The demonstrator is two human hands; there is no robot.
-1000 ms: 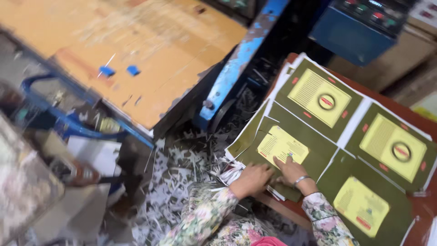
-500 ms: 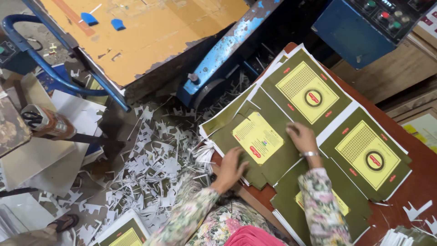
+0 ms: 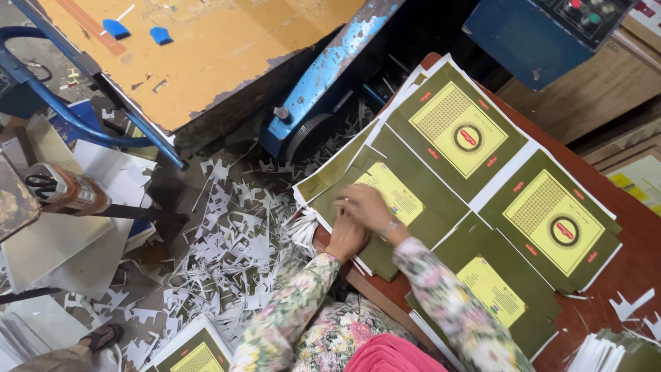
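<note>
White paper offcuts (image 3: 227, 255) litter the floor beside a blue machine arm (image 3: 330, 69) with chipped paint, and an orange worn board (image 3: 206, 48) carries two small blue pieces (image 3: 138, 31). A blue tube frame (image 3: 76, 117) stands at left near a stack of pale cardboard sheets (image 3: 62, 234) and an orange tape roll (image 3: 65, 189); a blue control box (image 3: 544, 34) with coloured buttons sits top right. A sandalled foot (image 3: 100, 337) shows bottom left, a small white scrap (image 3: 630, 306) lies on the red-brown table (image 3: 620, 275).

green-yellow printed carton sheets (image 3: 482, 172) stacked on table
</note>
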